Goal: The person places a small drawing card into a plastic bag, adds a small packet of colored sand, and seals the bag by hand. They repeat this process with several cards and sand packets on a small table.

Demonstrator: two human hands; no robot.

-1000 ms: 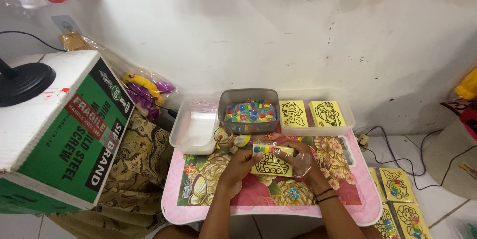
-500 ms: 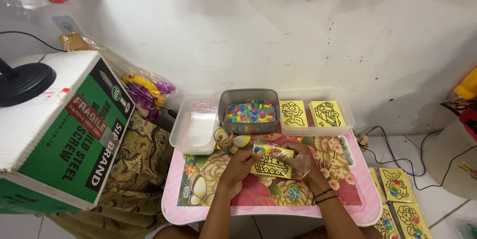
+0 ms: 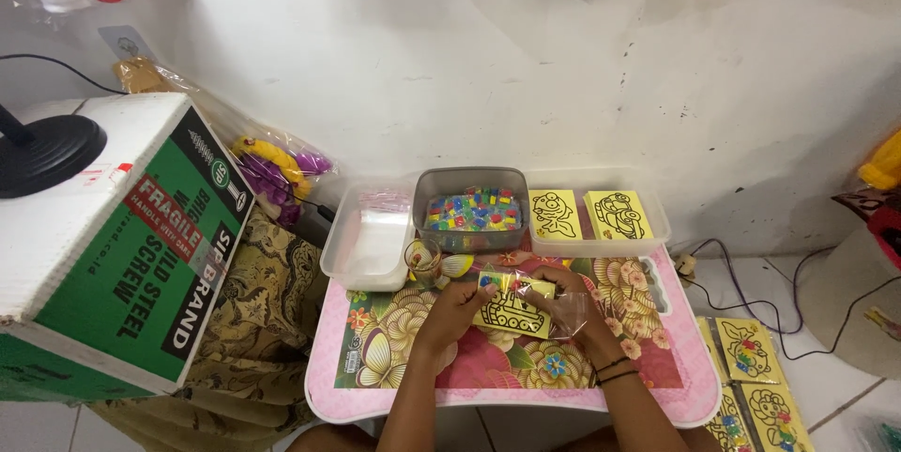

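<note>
White plaster wall, scuffed in places, fills the upper frame, with plastic toys in clear bags hanging along its top edge. Below it, at lower centre, stands a small pink table (image 3: 657, 394) with a floral top.

At the middle of that table lies a yellow card printed with a black line drawing (image 3: 512, 313), tilted slightly and sitting partly inside a clear plastic sleeve (image 3: 563, 311). A strip of small coloured pieces shows along the card's upper edge. The left hand (image 3: 457, 305) grips the card's left end, fingers curled over it. The right hand (image 3: 560, 291) is closed on the sleeve and the card's right end, pinching the crinkled plastic; dark bands circle its wrist.

Just behind the hands, a grey tub (image 3: 469, 191) holds a heap of small multicoloured pieces. To its left sits a clear container holding what look like plastic bags (image 3: 366, 241), and to its right a clear tray (image 3: 648, 236) carries two more yellow drawing cards (image 3: 618, 214). A small clear cup (image 3: 423, 261) stands just left of the held card.

At lower right, on the tiled floor, lie coloured-in yellow cards (image 3: 746, 351). At the left of the frame a large green and white cardboard box (image 3: 141, 255) bears a black round base (image 3: 47, 153) on top, with patterned brown cloth (image 3: 267, 321) beside it.
</note>
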